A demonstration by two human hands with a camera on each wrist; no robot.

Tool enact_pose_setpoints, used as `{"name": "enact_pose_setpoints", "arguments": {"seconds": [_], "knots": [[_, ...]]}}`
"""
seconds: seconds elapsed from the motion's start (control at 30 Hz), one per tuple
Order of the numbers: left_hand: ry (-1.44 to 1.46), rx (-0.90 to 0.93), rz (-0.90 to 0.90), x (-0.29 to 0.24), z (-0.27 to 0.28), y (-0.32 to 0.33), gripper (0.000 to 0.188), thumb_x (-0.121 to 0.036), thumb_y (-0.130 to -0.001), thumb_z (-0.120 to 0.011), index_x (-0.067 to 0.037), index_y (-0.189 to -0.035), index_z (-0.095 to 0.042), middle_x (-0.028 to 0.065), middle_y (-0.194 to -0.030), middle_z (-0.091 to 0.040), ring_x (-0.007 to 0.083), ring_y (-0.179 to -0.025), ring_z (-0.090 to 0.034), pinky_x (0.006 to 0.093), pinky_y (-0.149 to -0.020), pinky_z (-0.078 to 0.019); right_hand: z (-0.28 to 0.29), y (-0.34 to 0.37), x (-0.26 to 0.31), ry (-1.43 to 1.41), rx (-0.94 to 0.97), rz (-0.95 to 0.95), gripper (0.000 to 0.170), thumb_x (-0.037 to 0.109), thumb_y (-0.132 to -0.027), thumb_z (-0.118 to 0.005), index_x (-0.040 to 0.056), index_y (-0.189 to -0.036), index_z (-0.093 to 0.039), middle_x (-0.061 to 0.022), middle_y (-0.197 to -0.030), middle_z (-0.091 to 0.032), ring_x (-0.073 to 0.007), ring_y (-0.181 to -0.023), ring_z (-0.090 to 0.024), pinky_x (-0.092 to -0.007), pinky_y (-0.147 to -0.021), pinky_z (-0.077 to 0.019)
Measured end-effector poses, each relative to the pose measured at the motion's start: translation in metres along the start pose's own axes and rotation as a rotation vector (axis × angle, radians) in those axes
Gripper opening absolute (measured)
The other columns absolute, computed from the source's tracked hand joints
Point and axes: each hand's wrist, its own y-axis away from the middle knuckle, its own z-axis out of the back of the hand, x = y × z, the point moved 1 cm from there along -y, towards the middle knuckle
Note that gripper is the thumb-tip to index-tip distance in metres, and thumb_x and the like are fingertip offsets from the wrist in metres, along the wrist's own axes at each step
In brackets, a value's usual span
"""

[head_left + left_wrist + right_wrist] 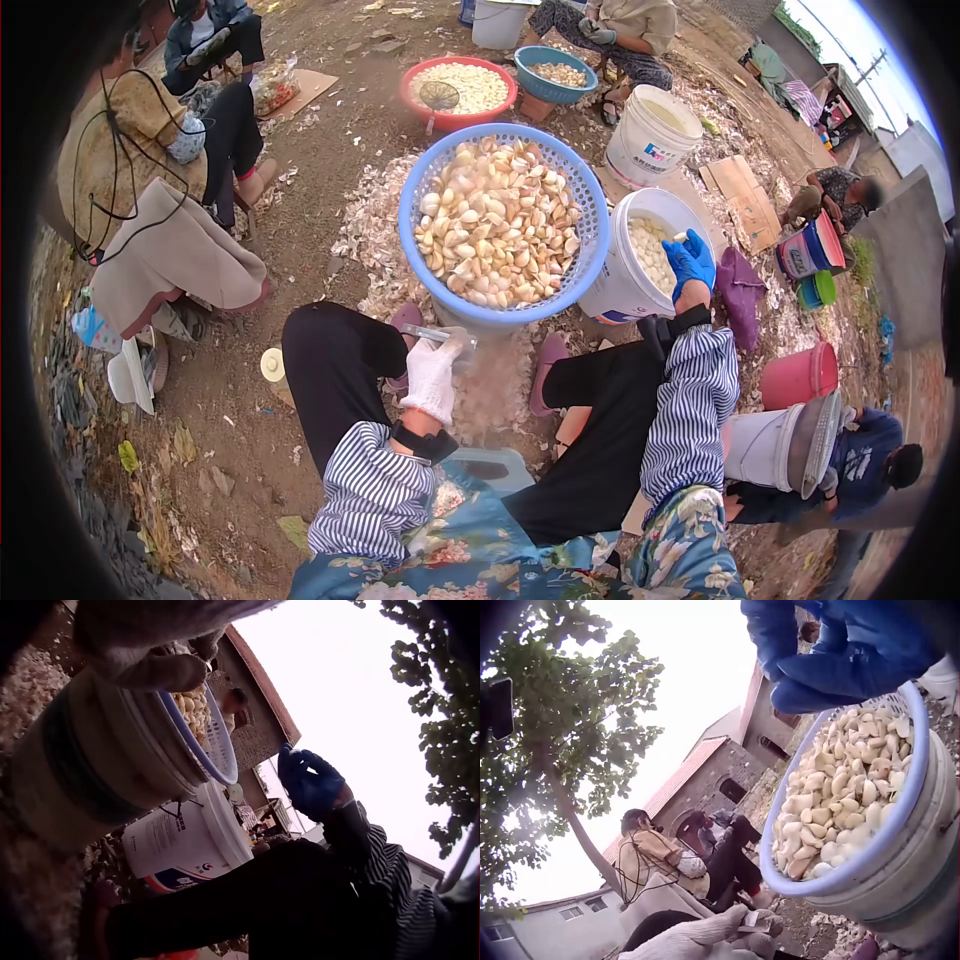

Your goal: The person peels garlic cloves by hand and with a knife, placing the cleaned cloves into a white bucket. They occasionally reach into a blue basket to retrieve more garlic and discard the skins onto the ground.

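A blue perforated basket [590,200] heaped with unpeeled garlic cloves [495,225] sits on a bucket between the knees. My left hand [432,375], in a white glove, grips a small metal-bladed tool [428,333] near the basket's lower left rim; the glove also shows low in the right wrist view [705,936]. Over a white bucket [610,285] of peeled cloves [650,255], right of the basket, is my blue-gloved right hand [690,268]. Its fingers are bent towards the thumb, with a pale clove [680,237] at the tips. The fingers partly hide this clove.
A red basin [412,112] of peeled cloves and a teal basin [522,68] stand beyond the basket. Another white bucket [640,150] is at the back right. A seated person [165,160] is on the left, with others around. Garlic skins [375,235] litter the ground.
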Motion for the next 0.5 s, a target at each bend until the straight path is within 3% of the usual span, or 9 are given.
{"name": "enact_pose_setpoints", "arguments": {"seconds": [0.03, 0.1, 0.17, 0.2, 0.27, 0.3, 0.37, 0.43, 0.5], "knots": [[-0.004, 0.005, 0.004, -0.002, -0.003, 0.001, 0.012, -0.011, -0.087, -0.061, -0.005, -0.098, -0.06, 0.007, -0.087, -0.066, 0.0123, -0.069, -0.06, 0.0235, -0.057, -0.0467, -0.002, -0.014, 0.006, 0.482, -0.198, 0.07, 0.072, -0.002, -0.078, -0.068, 0.0002, -0.14, -0.032, -0.018, -0.126, -0.048, -0.027, -0.106, -0.059, -0.0311, -0.088, -0.0515], [0.013, 0.009, 0.031, -0.005, -0.007, 0.003, 0.014, -0.01, -0.087, -0.062, -0.003, -0.099, -0.06, 0.0067, -0.087, -0.066, 0.0125, -0.071, -0.061, 0.0235, -0.058, -0.0474, -0.007, -0.032, -0.009, 1.222, -0.22, 0.578, 0.082, 0.004, -0.071, -0.074, 0.0067, -0.142, -0.034, -0.026, -0.133, -0.042, -0.0351, -0.111, -0.055, -0.0339, -0.089, -0.049], [0.021, 0.004, 0.052, -0.004, -0.006, 0.002, 0.015, -0.007, -0.087, -0.062, -0.002, -0.101, -0.061, 0.0055, -0.089, -0.066, 0.0123, -0.075, -0.063, 0.0238, -0.061, -0.0496, -0.048, -0.022, -0.011, 0.819, 0.128, 0.301, 0.074, 0.0, -0.07, -0.07, 0.0132, -0.138, -0.044, -0.0168, -0.127, -0.046, -0.0267, -0.098, -0.059, -0.0318, -0.085, -0.0497], [0.023, 0.006, 0.054, -0.001, -0.004, 0.0, 0.015, -0.007, -0.087, -0.062, -0.002, -0.101, -0.061, 0.0056, -0.088, -0.066, 0.0125, -0.075, -0.063, 0.0241, -0.063, -0.0498, -0.071, -0.011, -0.017, 0.753, 0.205, 0.286, 0.067, -0.003, -0.071, -0.067, 0.0129, -0.133, -0.05, -0.0102, -0.118, -0.052, -0.0205, -0.089, -0.06, -0.0307, -0.081, -0.05], [0.003, -0.005, 0.068, -0.005, -0.009, 0.003, 0.015, -0.007, -0.087, -0.062, -0.001, -0.101, -0.061, 0.0057, -0.088, -0.066, 0.0126, -0.075, -0.063, 0.0246, -0.064, -0.0498, -0.104, 0.003, -0.029, 0.809, 0.433, 0.26, 0.053, -0.003, -0.074, -0.063, 0.0121, -0.125, -0.057, -0.0075, -0.104, -0.058, -0.0193, -0.086, -0.059, -0.0303, -0.081, -0.0497], [-0.009, -0.009, 0.074, -0.007, -0.01, 0.003, 0.015, -0.007, -0.087, -0.062, -0.001, -0.101, -0.06, 0.0057, -0.088, -0.066, 0.0127, -0.075, -0.063, 0.0249, -0.064, -0.0498, -0.116, 0.005, -0.034, 0.87, 0.56, 0.267, 0.048, -0.002, -0.076, -0.062, 0.0116, -0.122, -0.057, -0.0088, -0.106, -0.059, -0.0215, -0.089, -0.06, -0.0315, -0.082, -0.0496], [-0.014, 0.001, 0.071, -0.004, -0.008, 0.002, 0.015, -0.008, -0.087, -0.062, -0.001, -0.1, -0.061, 0.0059, -0.088, -0.066, 0.0127, -0.075, -0.063, 0.0258, -0.064, -0.0499, -0.141, 0.017, -0.043, 0.835, 0.598, 0.226, 0.045, -0.001, -0.077, -0.061, 0.0126, -0.121, -0.058, -0.0089, -0.112, -0.06, -0.0252, -0.098, -0.061, -0.0332, -0.086, -0.0492], [-0.025, 0.001, 0.061, -0.004, -0.01, 0.002, 0.015, -0.008, -0.087, -0.062, -0.001, -0.1, -0.061, 0.006, -0.088, -0.066, 0.0127, -0.075, -0.063, 0.0261, -0.064, -0.0499, -0.15, 0.015, -0.062, 0.991, 0.716, 0.305, 0.045, -0.001, -0.077, -0.062, 0.0128, -0.12, -0.059, -0.0087, -0.108, -0.061, -0.0263, -0.097, -0.061, -0.034, -0.085, -0.0494], [-0.037, -0.019, 0.057, -0.007, -0.011, 0.001, 0.015, -0.01, -0.087, -0.062, -0.001, -0.099, -0.06, 0.0067, -0.087, -0.066, 0.013, -0.071, -0.062, 0.0254, -0.061, -0.0488, -0.152, 0.014, -0.068, 1.056, 0.68, 0.358, 0.04, 0.0, -0.078, -0.064, 0.0104, -0.117, -0.06, -0.0081, -0.102, -0.064, -0.0231, -0.093, -0.062, -0.0328, -0.082, -0.0501]]}}
